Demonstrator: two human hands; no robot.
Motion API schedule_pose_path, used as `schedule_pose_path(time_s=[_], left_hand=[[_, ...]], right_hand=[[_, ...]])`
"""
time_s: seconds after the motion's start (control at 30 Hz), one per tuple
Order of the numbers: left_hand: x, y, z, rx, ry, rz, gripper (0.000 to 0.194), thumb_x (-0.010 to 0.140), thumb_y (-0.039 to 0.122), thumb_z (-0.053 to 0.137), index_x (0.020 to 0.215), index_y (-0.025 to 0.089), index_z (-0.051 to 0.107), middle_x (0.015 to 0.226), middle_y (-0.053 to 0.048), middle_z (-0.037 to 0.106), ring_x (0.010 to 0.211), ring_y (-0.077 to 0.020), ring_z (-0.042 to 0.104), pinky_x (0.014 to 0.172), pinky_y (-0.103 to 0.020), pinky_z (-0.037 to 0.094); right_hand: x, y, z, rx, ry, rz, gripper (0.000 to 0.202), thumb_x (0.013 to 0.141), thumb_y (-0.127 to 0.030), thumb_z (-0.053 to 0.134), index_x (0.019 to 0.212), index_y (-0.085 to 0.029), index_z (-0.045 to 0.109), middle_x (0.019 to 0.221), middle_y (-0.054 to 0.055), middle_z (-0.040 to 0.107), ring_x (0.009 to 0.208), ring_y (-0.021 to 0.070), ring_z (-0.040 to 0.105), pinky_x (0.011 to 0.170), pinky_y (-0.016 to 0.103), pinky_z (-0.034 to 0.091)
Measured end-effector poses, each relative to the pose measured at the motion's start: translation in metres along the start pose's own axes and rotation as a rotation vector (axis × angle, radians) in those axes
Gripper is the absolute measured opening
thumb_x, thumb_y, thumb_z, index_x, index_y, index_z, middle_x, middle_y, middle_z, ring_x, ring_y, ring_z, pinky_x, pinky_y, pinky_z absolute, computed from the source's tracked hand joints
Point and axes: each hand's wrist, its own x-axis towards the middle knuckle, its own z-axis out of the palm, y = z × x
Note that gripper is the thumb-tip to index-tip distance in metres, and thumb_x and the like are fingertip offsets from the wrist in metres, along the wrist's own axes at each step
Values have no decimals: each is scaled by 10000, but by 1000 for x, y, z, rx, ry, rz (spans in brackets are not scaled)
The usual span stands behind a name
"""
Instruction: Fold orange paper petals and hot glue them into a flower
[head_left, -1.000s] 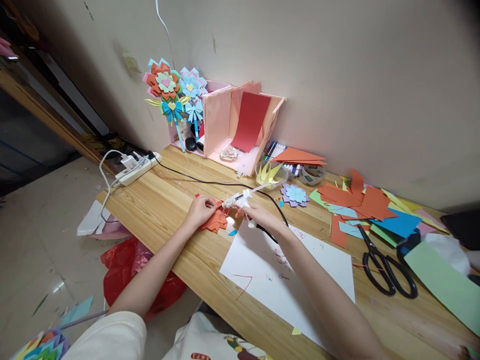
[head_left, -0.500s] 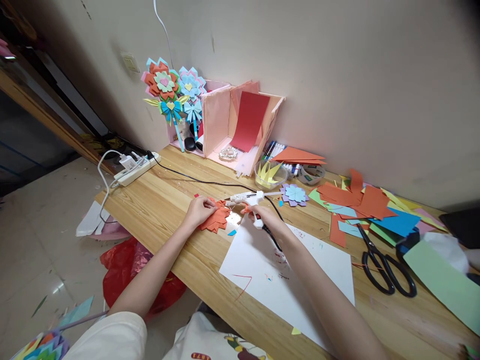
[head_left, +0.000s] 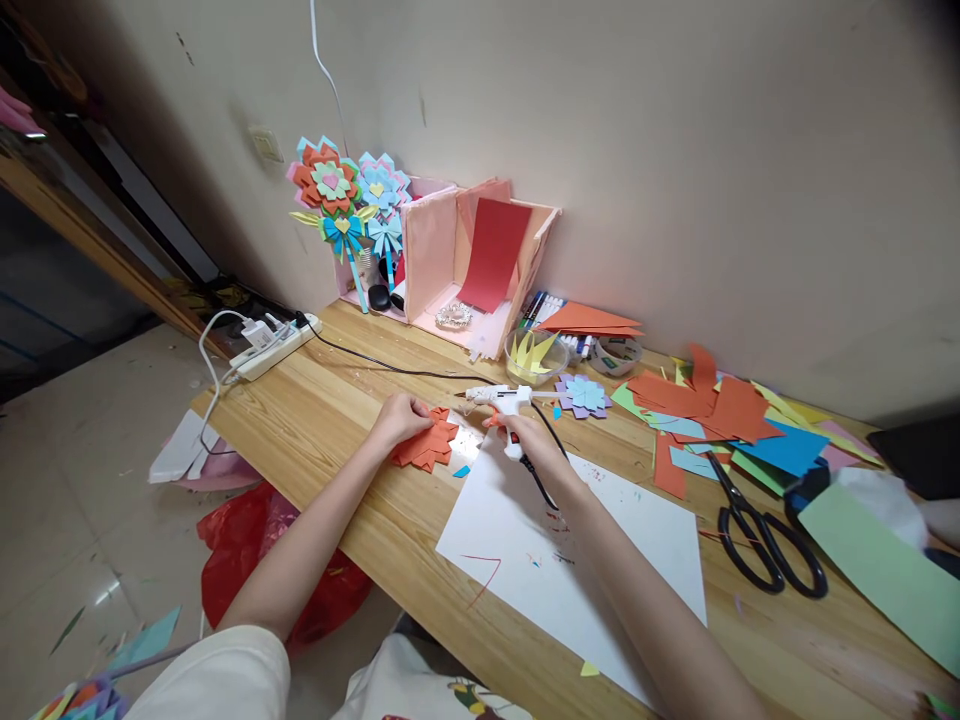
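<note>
My left hand [head_left: 403, 417] is closed, its fingers pinching the upper edge of an orange paper flower [head_left: 429, 446] on the wooden table. In my right hand [head_left: 529, 440] is a white glue gun [head_left: 510, 400], its nozzle pointing left, a little above and to the right of the flower. A clear glue stick sticks out of the gun's back. Just right of it lies a purple and light blue paper flower [head_left: 583, 396]. Under my right forearm is a sheet of white paper [head_left: 480, 550] with red marks.
Black scissors [head_left: 765, 545] and a heap of coloured paper scraps [head_left: 705, 400] lie at the right. A pink box [head_left: 431, 250] with finished paper flowers [head_left: 330, 180] stands against the wall. The gun's black cord runs to a power strip [head_left: 277, 348] at the left edge.
The glue gun's nozzle has lifted slightly away from the orange flower. My left hand keeps its pinch on the flower. The whole view has shifted a little.
</note>
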Motion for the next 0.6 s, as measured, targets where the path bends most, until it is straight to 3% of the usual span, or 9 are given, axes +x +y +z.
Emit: schedule_pose_path(time_s=[0.13,0.23,0.3,0.37,0.43,0.6], left_hand=[[-14,-11,-9,-25,123,49,192,710,307,564,798,158,647,801,-70,673,714,-178,622,657,-281,485],[-24,-26,-11,100,300,82,446,616,387,679,987,155,595,1014,-126,609,938,-250,581,862,-394,438],[-27,-34,-10,117,248,51,687,490,421,763,1069,121,549,1043,-155,587,978,-275,571,887,-402,429],[-28,-37,-7,70,178,17,768,427,402,797,1087,117,528,1070,-164,586,982,-282,575,884,-404,435],[-27,-38,-6,-56,116,-27,697,414,365,808,1021,135,553,1045,-152,620,954,-290,589,861,-425,448],[-35,-34,-13,-402,-17,-67,441,515,385,760,841,135,599,924,-118,686,854,-258,637,746,-370,516]], right_hand=[[6,-3,13,25,75,-102,377,759,-484,448,714,-148,612,662,17,535,639,147,476,615,264,364],[21,-6,24,-57,93,-196,403,773,-540,433,691,-166,557,628,1,508,623,147,479,626,262,373],[35,-8,31,-108,79,-281,393,783,-543,423,766,-177,564,692,5,546,679,154,510,673,263,381],[51,-9,38,-156,65,-353,370,787,-522,430,878,-194,575,834,20,590,793,166,537,749,271,378],[64,-8,43,-191,71,-371,361,783,-502,444,933,-199,572,942,37,598,876,175,533,799,281,368],[80,2,52,-288,74,-366,341,780,-465,447,894,-166,565,864,54,614,782,177,535,725,280,386]])
